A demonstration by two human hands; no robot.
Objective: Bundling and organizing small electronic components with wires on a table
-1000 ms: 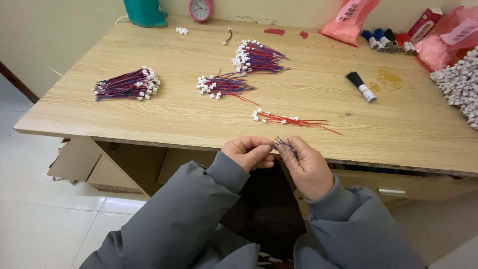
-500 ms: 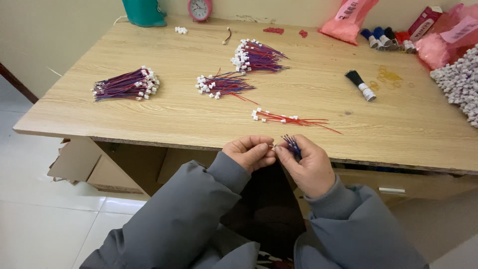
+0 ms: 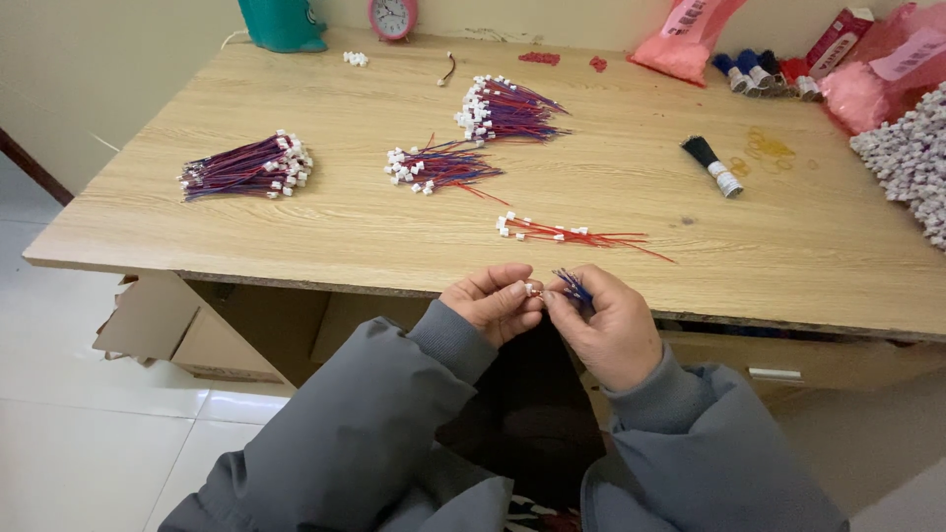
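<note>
Fitting a tiny white connector (image 3: 533,291) onto thin wires looks like the step in hand, w/ both hands held just below the near edge of the counter (image 3: 296,222). Left hand (image 3: 493,305) pinches the connector btwn thumb and forefinger, other fingers curled in. Right hand (image 3: 611,325) pinches a small blue wire bundle (image 3: 574,288), its tips meeting the connector. Wrists close together, knuckles up, grey sleeves drawn in to the body. Next move prob. calls for a steady, straight push of wire into housing; small parts, so fine alignment matters. On the counter beyond the hands: a loose red wire set (image 3: 572,234) nearest, three finished bundles further back, e.g. the middle bundle (image 3: 439,167).
</note>
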